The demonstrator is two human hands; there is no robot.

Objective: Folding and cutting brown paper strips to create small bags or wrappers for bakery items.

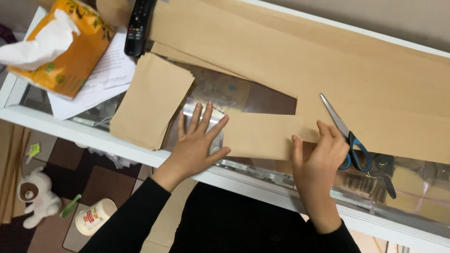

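A small rectangular piece of brown paper point(262, 135) lies on the glass tabletop point(262, 100) in front of me. My left hand point(197, 143) rests flat with fingers spread, its fingertips touching the piece's left edge. My right hand point(318, 157) presses the piece's right edge, thumb along it and fingers on top. Blue-handled scissors point(349, 138) lie just right of my right hand, on a large brown paper sheet point(328, 61). A stack of cut brown pieces point(150, 100) sits to the left of my left hand.
An orange tissue pack point(70, 47) with white tissue sits on white papers point(105, 77) at far left, next to a black remote point(138, 26). The white table frame point(243, 180) runs along the front. On the floor below lie a plush toy point(35, 197) and a white jar point(96, 215).
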